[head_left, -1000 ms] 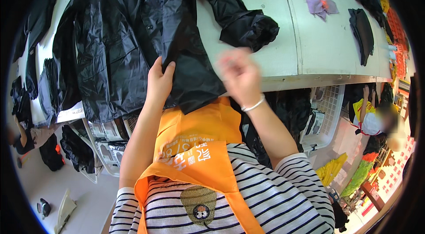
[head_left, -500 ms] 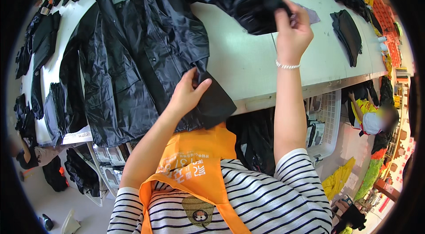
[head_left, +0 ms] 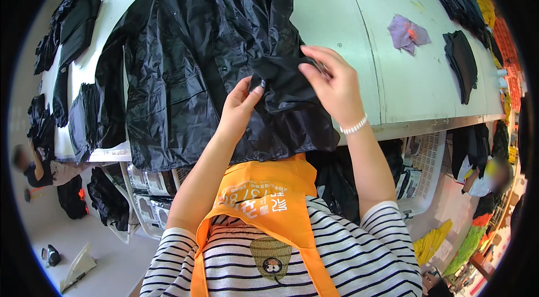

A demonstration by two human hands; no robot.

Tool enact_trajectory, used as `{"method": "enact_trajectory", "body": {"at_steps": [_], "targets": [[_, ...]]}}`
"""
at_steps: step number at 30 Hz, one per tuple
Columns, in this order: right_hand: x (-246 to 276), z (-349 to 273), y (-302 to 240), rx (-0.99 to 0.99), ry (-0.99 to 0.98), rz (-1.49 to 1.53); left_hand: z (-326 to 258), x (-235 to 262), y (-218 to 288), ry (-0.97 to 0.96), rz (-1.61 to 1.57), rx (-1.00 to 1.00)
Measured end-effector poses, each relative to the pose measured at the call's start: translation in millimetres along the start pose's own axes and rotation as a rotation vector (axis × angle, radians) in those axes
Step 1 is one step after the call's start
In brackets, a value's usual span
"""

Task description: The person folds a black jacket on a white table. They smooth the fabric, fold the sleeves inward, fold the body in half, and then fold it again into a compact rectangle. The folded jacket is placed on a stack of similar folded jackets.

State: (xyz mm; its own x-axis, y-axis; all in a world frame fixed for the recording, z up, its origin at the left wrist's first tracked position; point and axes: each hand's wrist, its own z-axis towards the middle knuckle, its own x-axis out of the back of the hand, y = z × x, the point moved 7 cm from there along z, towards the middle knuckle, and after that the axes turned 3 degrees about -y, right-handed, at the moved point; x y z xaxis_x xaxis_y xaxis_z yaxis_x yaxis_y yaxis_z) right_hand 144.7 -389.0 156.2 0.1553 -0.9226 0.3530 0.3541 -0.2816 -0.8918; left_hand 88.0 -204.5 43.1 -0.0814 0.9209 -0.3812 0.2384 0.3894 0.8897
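Note:
A shiny black jacket lies spread on the pale table in front of me, its front panels facing up. One sleeve is bent down across the jacket's right side. My left hand pinches the edge of that sleeve's end between thumb and fingers. Just right of it, my right hand hovers by the sleeve with thumb and fingers curled toward each other. Something small and dark shows between those fingers, too unclear to name.
A purple cloth scrap and folded black garments lie on the table's right part. More black garments are at the left. White plastic baskets stand under the table. Other people are beyond both sides.
My right hand has brought the sleeve from its outstretched place at the upper right down and left onto the jacket. My left hand has moved from the jacket's lower edge to the sleeve end.

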Motion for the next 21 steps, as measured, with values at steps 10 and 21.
{"method": "enact_trajectory", "body": {"at_steps": [10,21], "targets": [[-14,8,48,-0.382,-0.245,0.478,7,-26,44,-0.065,0.555,-0.284],[-3,12,30,-0.419,-0.396,0.627,44,-69,87,-0.402,0.435,0.059]]}}
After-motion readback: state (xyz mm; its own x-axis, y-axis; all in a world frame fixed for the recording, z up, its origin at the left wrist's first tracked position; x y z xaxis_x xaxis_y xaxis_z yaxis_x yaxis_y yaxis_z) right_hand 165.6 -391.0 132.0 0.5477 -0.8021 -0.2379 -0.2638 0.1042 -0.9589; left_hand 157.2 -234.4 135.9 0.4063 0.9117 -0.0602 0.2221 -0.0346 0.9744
